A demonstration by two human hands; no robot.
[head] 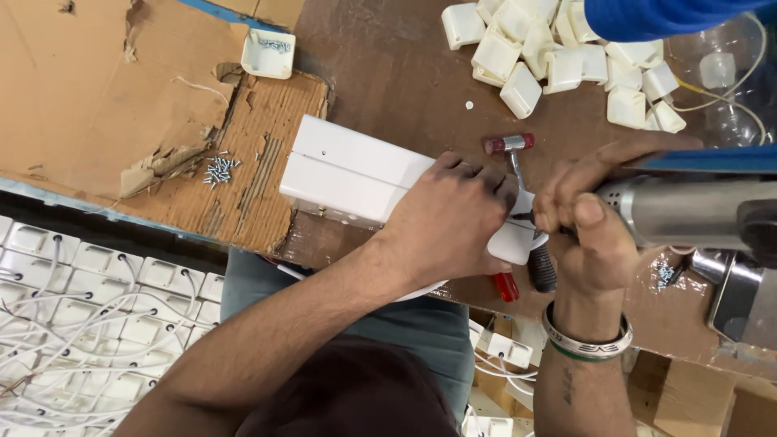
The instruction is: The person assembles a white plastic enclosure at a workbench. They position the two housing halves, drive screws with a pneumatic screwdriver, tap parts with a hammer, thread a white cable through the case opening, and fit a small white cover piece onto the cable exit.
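Screw-driving step, I judge: left hand [449, 222] pressed flat on white box [348, 174], right hand [587, 218] pinching the driver tip [524, 217] at the box's right end; next needs steady alignment.

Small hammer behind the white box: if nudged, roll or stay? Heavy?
The hammer probably pivots rather than rolls: its red-capped head lies crosswise to the thin handle. Likely head-heavy, since the metal head is far thicker than the shaft. The left hand on the white box blocks one side.
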